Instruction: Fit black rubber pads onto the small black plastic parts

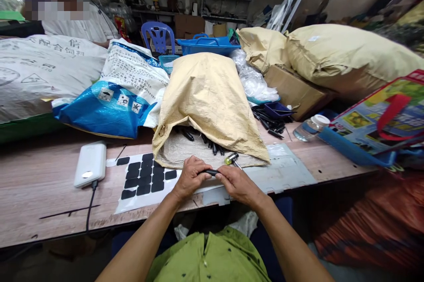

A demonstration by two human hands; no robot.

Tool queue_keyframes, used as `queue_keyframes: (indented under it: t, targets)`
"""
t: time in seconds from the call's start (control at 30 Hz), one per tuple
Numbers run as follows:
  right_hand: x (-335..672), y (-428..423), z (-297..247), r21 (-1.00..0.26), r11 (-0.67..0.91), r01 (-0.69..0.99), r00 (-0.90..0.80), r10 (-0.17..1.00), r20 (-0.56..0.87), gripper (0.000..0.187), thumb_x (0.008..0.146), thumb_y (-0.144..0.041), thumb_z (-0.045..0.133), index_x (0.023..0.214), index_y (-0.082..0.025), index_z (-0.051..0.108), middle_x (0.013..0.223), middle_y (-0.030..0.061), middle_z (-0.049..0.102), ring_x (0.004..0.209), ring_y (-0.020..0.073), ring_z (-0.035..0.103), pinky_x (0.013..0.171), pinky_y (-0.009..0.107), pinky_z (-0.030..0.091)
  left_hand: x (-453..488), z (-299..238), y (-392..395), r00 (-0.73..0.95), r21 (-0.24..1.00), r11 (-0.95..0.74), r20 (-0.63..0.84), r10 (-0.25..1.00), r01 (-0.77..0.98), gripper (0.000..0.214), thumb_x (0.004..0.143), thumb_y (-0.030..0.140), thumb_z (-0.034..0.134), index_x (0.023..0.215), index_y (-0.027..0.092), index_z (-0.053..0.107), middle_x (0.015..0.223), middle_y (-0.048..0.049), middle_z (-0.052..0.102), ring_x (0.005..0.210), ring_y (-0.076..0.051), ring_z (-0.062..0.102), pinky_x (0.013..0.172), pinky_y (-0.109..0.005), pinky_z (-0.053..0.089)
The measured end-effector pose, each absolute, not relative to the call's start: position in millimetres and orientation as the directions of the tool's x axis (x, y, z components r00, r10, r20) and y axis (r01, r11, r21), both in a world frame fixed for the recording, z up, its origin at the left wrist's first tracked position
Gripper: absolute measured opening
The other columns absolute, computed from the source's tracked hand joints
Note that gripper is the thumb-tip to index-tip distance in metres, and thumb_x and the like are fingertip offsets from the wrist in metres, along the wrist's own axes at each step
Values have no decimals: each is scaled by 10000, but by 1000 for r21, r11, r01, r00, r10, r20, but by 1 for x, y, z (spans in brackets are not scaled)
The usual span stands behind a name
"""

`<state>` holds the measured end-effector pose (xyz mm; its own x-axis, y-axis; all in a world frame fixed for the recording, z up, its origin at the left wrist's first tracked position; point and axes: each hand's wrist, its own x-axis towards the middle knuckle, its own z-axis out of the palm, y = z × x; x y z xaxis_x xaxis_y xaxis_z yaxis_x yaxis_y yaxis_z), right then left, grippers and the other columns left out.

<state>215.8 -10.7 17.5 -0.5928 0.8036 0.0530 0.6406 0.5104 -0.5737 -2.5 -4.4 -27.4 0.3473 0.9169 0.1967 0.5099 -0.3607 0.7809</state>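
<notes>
My left hand (190,177) and my right hand (237,183) meet at the table's near edge, both closed on a small black rod-shaped part (210,171) held level between them. Just beyond my right hand lies a small hammer with a yellow and silver head (231,159). Left of my left hand is a white sheet with several black adhesive pads (145,179). Behind my hands a tan woven sack (208,105) lies open, with several black parts (212,145) spilling from its mouth.
A white power bank (90,163) with a black cable lies at the left. Printed sacks (129,83), a cardboard box (293,90), a water bottle (311,126) and a coloured bag (384,116) crowd the table. Another person sits at far left.
</notes>
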Motion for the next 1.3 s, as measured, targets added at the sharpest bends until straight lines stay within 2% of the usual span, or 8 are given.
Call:
queue_keyframes:
  t: [0.23,0.37,0.5,0.57,0.67,0.8,0.9,1.3]
  targets:
    - [210,-7,16,-660,455,598,-553,830,71,316,1034,-299,445,741,-195,506,685,-38,493,647,118,436,623,258,296,-4,-27,-4,325,799,-324,171,930,507,187,876,277,638,990,279,785,919,-23,759,991,-249,560,990,-424,359]
    - [210,-9,18,-724,422,545,-553,830,67,240,961,-341,595,781,-197,530,695,-43,506,650,117,457,611,253,317,-6,-24,-4,345,826,-302,141,928,476,249,941,342,555,1019,266,779,878,-28,749,969,-245,554,984,-415,348]
    - [211,-12,16,-775,369,514,-489,868,89,130,923,-316,646,962,-196,619,755,-32,546,643,120,479,613,251,367,-6,-21,-4,351,838,-312,155,923,448,319,979,384,490,1006,242,773,843,-27,734,933,-235,548,955,-402,330]
    - [210,-12,15,-801,353,484,-459,881,111,214,924,-299,645,1115,-205,634,822,-17,590,666,125,510,639,252,403,-5,-21,-5,359,832,-322,161,919,452,335,989,384,475,947,239,774,827,-21,728,914,-229,548,943,-399,319]
    - [209,-11,12,-805,373,461,-453,879,148,182,933,-260,621,1102,-213,669,912,17,662,787,156,582,739,272,443,-4,-19,-6,390,816,-344,161,907,464,367,1005,384,461,859,239,766,819,-13,728,894,-223,551,924,-396,318]
    - [210,-10,5,-825,337,453,-401,904,149,162,947,-266,598,1065,-212,695,941,32,702,838,177,615,776,290,462,-3,-19,-8,337,814,-360,216,916,456,227,929,388,626,1050,254,764,941,-22,751,959,-237,570,927,-389,352]
    - [212,-11,-1,-838,312,448,-385,913,135,214,924,-247,625,1123,-222,698,975,31,717,832,175,624,762,286,470,-2,-21,-9,294,796,-368,249,923,480,232,834,340,763,1046,247,770,963,-32,757,983,-246,581,949,-395,366]
    - [213,-13,-5,-773,381,508,-420,893,164,165,923,-244,655,1076,-210,705,932,32,694,796,169,593,739,288,441,-1,-24,-7,295,777,-368,244,924,511,189,836,314,783,1017,264,764,960,-21,769,977,-244,590,953,-409,371]
